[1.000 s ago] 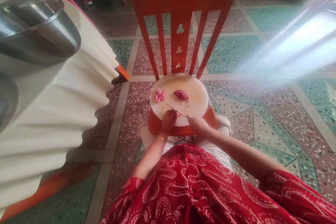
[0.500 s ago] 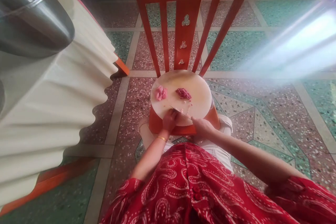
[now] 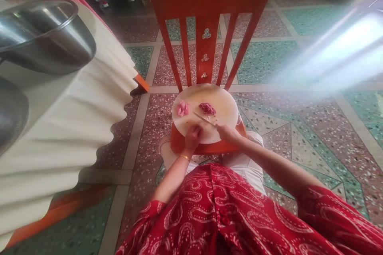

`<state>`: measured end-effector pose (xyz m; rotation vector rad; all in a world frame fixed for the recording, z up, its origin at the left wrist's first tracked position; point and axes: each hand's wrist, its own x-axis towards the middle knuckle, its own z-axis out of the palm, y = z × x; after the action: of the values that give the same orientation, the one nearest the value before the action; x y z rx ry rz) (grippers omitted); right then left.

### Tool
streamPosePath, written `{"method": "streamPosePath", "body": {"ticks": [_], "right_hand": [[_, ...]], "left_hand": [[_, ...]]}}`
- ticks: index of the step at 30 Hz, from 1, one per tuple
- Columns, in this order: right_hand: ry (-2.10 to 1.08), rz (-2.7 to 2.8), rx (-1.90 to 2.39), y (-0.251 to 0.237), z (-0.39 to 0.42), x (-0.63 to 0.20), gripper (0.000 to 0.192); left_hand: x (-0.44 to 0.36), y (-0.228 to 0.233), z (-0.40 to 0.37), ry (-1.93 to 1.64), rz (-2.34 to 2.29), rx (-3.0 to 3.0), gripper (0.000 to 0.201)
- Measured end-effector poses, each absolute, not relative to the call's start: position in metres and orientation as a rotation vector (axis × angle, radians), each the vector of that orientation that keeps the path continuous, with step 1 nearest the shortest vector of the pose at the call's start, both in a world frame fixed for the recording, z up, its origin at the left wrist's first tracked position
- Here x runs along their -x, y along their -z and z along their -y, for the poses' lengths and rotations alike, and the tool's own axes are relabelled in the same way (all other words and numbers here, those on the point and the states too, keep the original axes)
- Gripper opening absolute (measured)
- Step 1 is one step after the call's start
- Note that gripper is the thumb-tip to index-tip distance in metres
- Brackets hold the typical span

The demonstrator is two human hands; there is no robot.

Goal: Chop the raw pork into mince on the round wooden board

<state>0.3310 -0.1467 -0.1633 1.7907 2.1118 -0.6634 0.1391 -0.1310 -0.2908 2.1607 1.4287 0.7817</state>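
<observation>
Hands are working on the board (image 3: pixel 223 105) — our right (image 3: pixel 226 132) is gripping the knife (image 3: pixel 203 119), our left (image 3: pixel 192 137) is resting curled, holding nothing — near the meat (image 3: pixel 207 108).

Orange wooden chair seat (image 3: pixel 179 143) carries round pale cutting board (image 3: pixel 223 105). On the board: pale pink meat lump (image 3: pixel 182 108) at left, dark red chopped meat pile (image 3: pixel 207 108) near middle, small scraps just beside it. Chair stands on terrazzo tile floor (image 3: pixel 299 127).

red patterned dress (image 3: pixel 227 215), orange chair (image 3: pixel 209 16)
</observation>
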Motion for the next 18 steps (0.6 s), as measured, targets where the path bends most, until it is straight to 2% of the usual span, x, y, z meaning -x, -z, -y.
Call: {"method": "streamPosePath", "body": {"ticks": [6,12,18], "right_hand": [[0.683,-2.092,-1.845,0.160,0.154,-0.324,0.042],[0.708,-2.022,-1.882,0.171,0.164,-0.339,0.053],[0.758,-1.965,-1.980,0.168,0.177,-0.351,0.031]], "left_hand": [[-0.104,0.281,0.107,-0.807,-1.651,-2.153,0.025],[-0.083,0.278,0.069,-0.462,-1.775,-2.341,0.019],[-0.118,0.256,0.030,-0.544,-1.630,-2.193,0.016]]}}
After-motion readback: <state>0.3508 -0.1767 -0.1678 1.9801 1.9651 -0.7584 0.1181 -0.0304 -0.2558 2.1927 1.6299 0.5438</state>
